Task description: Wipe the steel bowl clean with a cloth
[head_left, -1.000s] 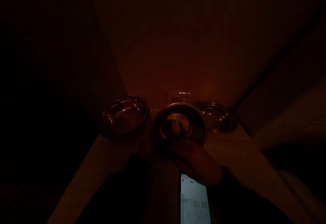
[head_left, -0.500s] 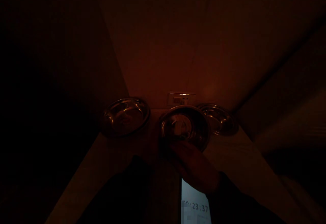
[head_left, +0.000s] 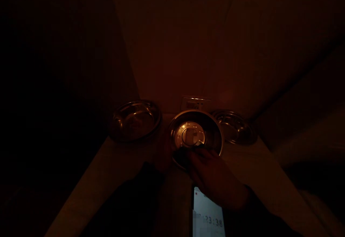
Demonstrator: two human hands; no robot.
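Note:
A round steel bowl (head_left: 212, 133) sits in the middle of the table, its inside shining faintly. Over its near rim reaches my right hand (head_left: 215, 174), fingers bent around a dark, soft-looking thing (head_left: 181, 157) pressed against the inner wall; whether it is a cloth or a sponge I cannot tell. Very dim, my left hand (head_left: 164, 152) is at the bowl's left side and seems to grip it there, its fingers mostly lost in the dark. Below my right hand lies a lit phone (head_left: 207, 213) showing a running timer, partly covered by that hand.
A wide steel dish (head_left: 136, 122) stands at the back left of the pale table (head_left: 91, 179). Another steel dish (head_left: 233, 127) is at the back right, partly behind the bowl. A wall socket (head_left: 195, 103) is just behind. The scene is very dark.
My right hand has shifted slightly right with the dark thing along the bowl's near inside. More light shows on the bowl's bottom. The phone's timer has moved on a second.

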